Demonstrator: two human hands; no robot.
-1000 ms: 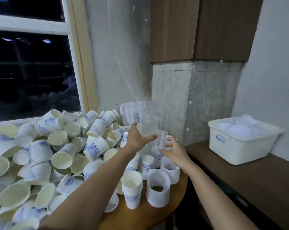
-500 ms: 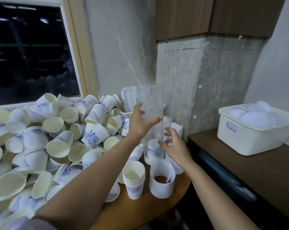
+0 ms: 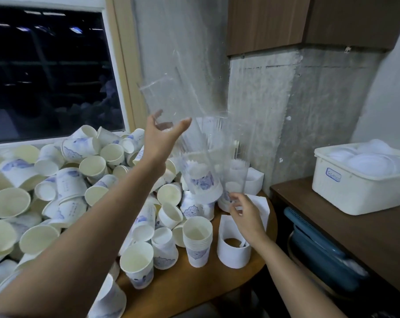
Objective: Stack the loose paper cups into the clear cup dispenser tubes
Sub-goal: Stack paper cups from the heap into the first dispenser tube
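Paper cups [image 3: 56, 180], white with blue print, were heaped loose over the left and centre of the frame, spilling onto a round wooden desk [image 3: 194, 288]. A clear dispenser tube [image 3: 171, 99] was held tilted at frame centre, its upper end leaning toward the window [image 3: 45, 76] at upper left. The grip of the left hand [image 3: 162, 138] was closed round its middle, thumb and fingers set to either side. One printed cup [image 3: 204, 182] was lodged in the tube's lower end, above the pile. Just right of it a second clear tube [image 3: 238, 171] stood upright. The right hand [image 3: 246, 216] was raised beside that tube's base with fingers loosely curved; whether its grip touched anything could not be told. A nested stack of cups [image 3: 197, 244] and a white paper collar [image 3: 233, 253] stood at lower centre on the desk. A white tub [image 3: 355, 191] was seen at right.
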